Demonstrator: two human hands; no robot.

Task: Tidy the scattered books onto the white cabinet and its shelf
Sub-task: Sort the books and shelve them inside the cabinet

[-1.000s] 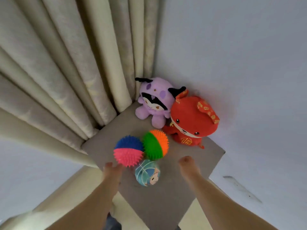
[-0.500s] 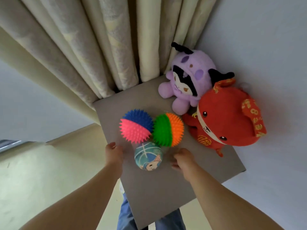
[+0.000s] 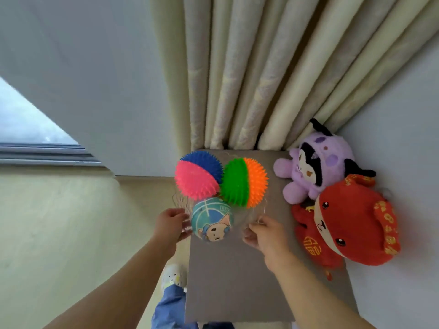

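Grey matte tabletop (image 3: 237, 269), in the corner by cream pleated curtains (image 3: 249, 79), carries a clear thin plastic holder (image 3: 181, 203) w/ three balls in it: pink-and-blue spiky ball (image 3: 197, 178), green-and-orange spiky ball (image 3: 244, 184), and teal cartoon-print ball (image 3: 211, 222) nearest the person. Left grip (image 3: 171, 224) pinches the holder's near-left rim, fingers curled on it. Right grip (image 3: 262, 231) does the same on the near-right rim, so the teal ball sits btwn the two. Purple plush toy (image 3: 316, 167) and red plush toy (image 3: 344, 224) lie just right of the balls, by the wall. No books in shot, so which way they lie, their long axis and which hand is nearer can't be told. Nor is it clear that this top is the white cabinet. Prob. step: repositioning the holder for room. Both grips must release it before taking any book.
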